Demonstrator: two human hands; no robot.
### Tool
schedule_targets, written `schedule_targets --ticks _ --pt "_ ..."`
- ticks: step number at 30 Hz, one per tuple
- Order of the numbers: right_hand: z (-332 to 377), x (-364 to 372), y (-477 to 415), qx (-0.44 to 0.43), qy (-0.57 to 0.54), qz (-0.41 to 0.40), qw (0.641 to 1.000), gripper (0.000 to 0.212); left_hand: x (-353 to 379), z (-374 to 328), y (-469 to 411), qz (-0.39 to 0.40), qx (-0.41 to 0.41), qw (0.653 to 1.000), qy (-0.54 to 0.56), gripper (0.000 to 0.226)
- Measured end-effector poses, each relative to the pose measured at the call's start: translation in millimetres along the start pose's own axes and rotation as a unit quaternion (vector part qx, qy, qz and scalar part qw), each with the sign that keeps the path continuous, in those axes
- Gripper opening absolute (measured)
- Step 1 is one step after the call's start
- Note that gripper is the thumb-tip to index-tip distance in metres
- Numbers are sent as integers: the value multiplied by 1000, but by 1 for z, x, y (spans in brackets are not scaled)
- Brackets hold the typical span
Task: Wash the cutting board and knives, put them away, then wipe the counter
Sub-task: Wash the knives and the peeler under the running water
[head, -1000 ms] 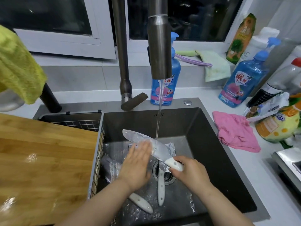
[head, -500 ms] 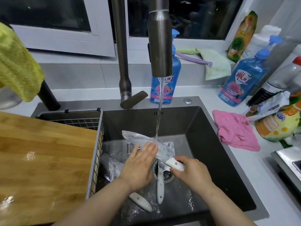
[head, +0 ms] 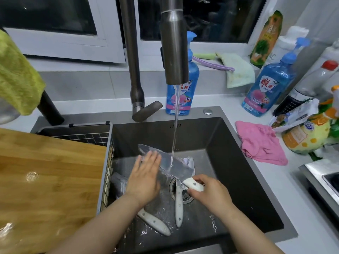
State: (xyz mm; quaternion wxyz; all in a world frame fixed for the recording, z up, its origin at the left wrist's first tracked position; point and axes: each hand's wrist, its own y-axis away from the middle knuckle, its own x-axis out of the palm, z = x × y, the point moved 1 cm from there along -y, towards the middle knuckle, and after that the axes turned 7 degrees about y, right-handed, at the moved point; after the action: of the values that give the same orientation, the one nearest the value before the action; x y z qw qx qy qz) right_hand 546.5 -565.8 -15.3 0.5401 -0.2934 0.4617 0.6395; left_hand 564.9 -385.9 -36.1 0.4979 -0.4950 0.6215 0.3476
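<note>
A wide-bladed knife (head: pixel 176 166) with a white handle is held over the dark sink (head: pixel 244 180) under the running tap stream. My right hand (head: pixel 211 194) grips its white handle. With fingers straight, my left hand (head: pixel 146 176) lies flat on the blade near its tip. Two more white-handled knives (head: pixel 178 208) (head: pixel 154 221) lie on the sink floor by the drain, their blades mostly hidden under my hands. The wet wooden cutting board (head: pixel 47 180) rests over the sink's left side.
The faucet (head: pixel 174 46) pours water at centre. Blue dish soap bottles (head: pixel 183 90) (head: pixel 266 88) stand behind the sink. A pink cloth (head: pixel 260 143) lies on the white counter at right, beside packets and bottles. A yellow-green towel (head: pixel 16 76) hangs at left.
My left hand has slid along the blade toward the tip. The knife has turned slightly under the stream, and my right hand still holds its handle.
</note>
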Motion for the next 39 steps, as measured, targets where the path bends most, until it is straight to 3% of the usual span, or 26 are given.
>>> schedule_targets --ticks 2,6,10,13,17,21,25,27,29,32,35,39 --pt "-5 6 3 28 -63 6 998 32 -1 4 3 19 -28 999 26 71" --pt "-8 17 5 70 -230 10 971 24 1 0 19 -80 -11 992 102 53" --pt "0 15 9 103 -370 9 923 20 -1 -18 35 -34 -44 971 232 51" --pt "11 15 10 125 -526 32 840 23 3 -27 39 41 -50 958 278 43" --pt "32 17 6 146 -675 84 719 19 3 -40 39 126 -94 903 400 36" --pt "51 21 -1 143 -719 141 665 18 3 -31 32 110 -132 894 414 23" --pt "63 25 -11 132 -715 159 667 20 2 -28 24 125 -194 861 454 19" --pt "68 29 -14 125 -708 168 674 19 -1 -30 20 125 -204 857 457 36" --pt "70 33 -19 120 -680 174 702 15 -5 -27 16 123 -210 875 418 51" --pt "69 30 -29 127 -620 156 758 8 -13 -12 15 131 -211 922 296 45" --pt "60 26 -43 157 -614 96 768 14 -25 4 15 140 -189 942 239 41" --pt "60 28 -51 164 -592 41 788 26 -36 14 14 132 -187 938 259 39"
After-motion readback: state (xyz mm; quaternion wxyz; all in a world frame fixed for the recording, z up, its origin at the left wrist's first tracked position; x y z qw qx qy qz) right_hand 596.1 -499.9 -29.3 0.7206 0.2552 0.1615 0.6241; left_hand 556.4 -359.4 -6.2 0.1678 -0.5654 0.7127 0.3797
